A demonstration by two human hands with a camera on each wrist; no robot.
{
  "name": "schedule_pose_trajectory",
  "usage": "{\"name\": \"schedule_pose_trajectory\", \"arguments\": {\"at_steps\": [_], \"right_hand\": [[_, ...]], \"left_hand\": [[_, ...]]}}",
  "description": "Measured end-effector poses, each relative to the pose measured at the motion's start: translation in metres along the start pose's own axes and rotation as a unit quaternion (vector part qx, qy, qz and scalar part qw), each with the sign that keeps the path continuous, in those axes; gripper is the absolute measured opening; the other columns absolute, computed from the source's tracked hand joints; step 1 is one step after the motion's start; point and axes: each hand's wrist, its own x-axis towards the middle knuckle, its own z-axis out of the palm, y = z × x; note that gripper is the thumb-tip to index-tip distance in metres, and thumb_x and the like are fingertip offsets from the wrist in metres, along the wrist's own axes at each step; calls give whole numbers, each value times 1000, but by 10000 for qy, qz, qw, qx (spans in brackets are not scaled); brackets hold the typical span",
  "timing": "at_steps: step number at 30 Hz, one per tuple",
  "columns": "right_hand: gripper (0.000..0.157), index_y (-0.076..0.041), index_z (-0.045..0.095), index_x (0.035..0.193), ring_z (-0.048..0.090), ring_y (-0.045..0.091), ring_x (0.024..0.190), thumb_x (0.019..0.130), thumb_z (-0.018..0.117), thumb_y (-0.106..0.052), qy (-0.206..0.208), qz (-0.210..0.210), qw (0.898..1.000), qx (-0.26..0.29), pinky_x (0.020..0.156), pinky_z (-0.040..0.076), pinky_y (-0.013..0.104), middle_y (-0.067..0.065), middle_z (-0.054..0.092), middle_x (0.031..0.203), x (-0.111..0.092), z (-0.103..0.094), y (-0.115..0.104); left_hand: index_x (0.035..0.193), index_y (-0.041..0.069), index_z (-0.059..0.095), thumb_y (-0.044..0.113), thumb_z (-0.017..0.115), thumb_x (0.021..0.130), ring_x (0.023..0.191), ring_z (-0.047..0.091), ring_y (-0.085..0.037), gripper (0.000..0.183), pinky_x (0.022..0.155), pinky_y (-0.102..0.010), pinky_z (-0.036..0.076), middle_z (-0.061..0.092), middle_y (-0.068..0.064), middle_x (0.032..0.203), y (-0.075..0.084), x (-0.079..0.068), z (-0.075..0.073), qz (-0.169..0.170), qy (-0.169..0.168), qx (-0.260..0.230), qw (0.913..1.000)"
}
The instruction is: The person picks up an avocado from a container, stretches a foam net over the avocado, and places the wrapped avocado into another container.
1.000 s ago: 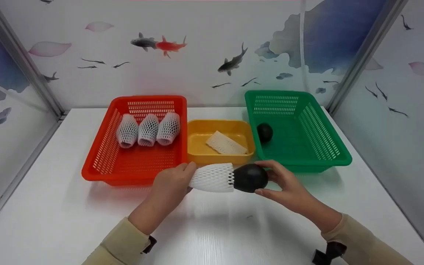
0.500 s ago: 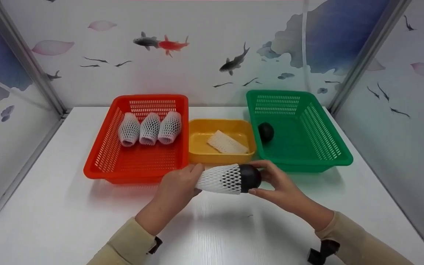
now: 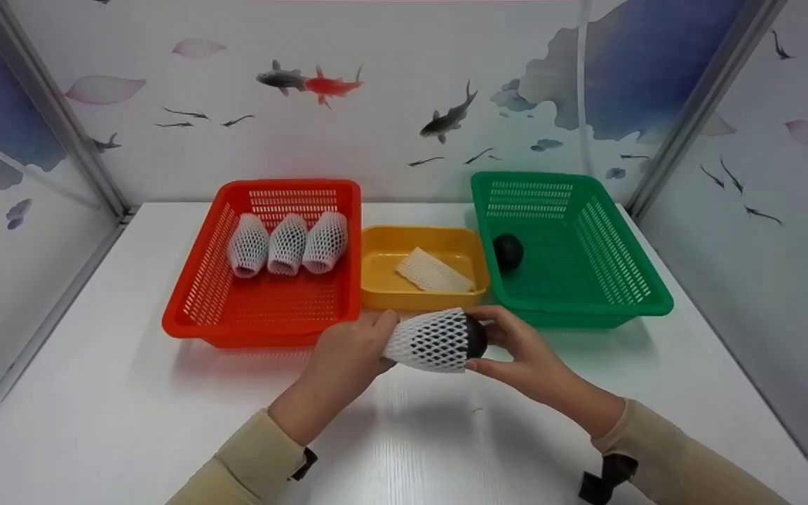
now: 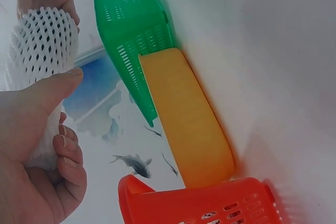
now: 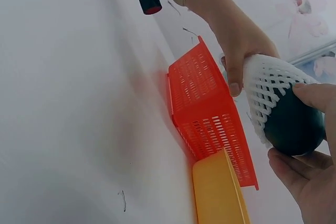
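Closed end of the foam net (image 3: 428, 342) is gripped by the left hand (image 3: 348, 358): thumb laid across it, fingers curled round from the other side. Dark ovoid (image 3: 476, 337) is pinched at its exposed end by the right hand (image 3: 527, 351), thumb on one side, fingers on the other. Ovoid is seated mostly inside the net, lying sideways, held above the white table (image 3: 404, 442) between both hands. Net's mouth is spread around it; mesh is stretched.

Just beyond the hands, yellow tray (image 3: 423, 301) is flanked closely by red basket (image 3: 278, 308) on the left and green basket (image 3: 572, 273) on the right. Flat net piece (image 3: 435, 271) is laid slantwise in the tray. Three netted items (image 3: 287, 244) are lined up side by side at the back of the red basket; contents can't be made out. Second dark ovoid (image 3: 508, 252) is rested against the green basket's left wall.

In the head view, red basket's near right corner is partly covered by the left hand. Table is backed by fish-printed panels (image 3: 390, 147). Black devices (image 3: 618, 468) are worn at both cuffs.
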Motion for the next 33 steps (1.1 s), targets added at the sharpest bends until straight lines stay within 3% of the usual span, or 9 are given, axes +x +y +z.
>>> {"name": "schedule_pose_trajectory", "arguments": {"at_steps": [8,14,18,22,26,30,33], "right_hand": [[59,-8,47,136,59,21,109,84,76,-3,149,67,9999,26,99,46,36,9,52,130,5,8,0],[54,-13,53,131,62,20,105,84,77,-6,265,-104,9996,77,97,47,30,7,49,127,8,10,-1],[54,-7,53,133,63,23,104,85,75,-3,119,-395,9989,198,95,48,30,11,48,128,8,9,1],[53,1,50,134,62,25,106,86,72,2,-37,-501,9978,422,94,49,30,16,47,131,7,5,4],[51,4,53,131,62,22,106,84,72,5,19,-778,9965,300,93,50,31,18,52,127,7,4,8],[48,4,56,128,61,20,104,83,72,7,201,-1169,9929,49,93,50,30,17,56,121,8,6,8],[47,2,57,127,61,19,103,83,72,7,291,-1199,9923,60,92,50,29,15,57,119,9,9,5]], "left_hand": [[100,13,51,35,80,81,57,47,-16,40,48,-22,42,59,-2,81,3,3,2,91,-26,-31,10000],[97,12,51,34,81,81,60,51,-17,40,47,-23,43,63,-4,84,4,4,4,149,66,-40,9999],[97,12,52,35,79,82,58,49,-16,39,47,-23,43,63,-4,83,3,4,2,134,72,26,9999],[101,13,54,35,80,81,62,56,-17,39,55,-25,51,66,-4,90,2,3,-2,36,46,-55,10000],[104,13,58,35,82,79,74,62,-19,42,65,-30,56,67,-5,97,2,4,-3,18,75,-55,10000],[107,13,62,37,82,77,86,61,-21,44,76,-34,55,65,-5,100,4,6,-4,41,106,148,9998],[109,12,63,37,83,76,91,60,-21,46,80,-36,53,64,-5,101,6,8,-6,22,116,271,9996]]}}
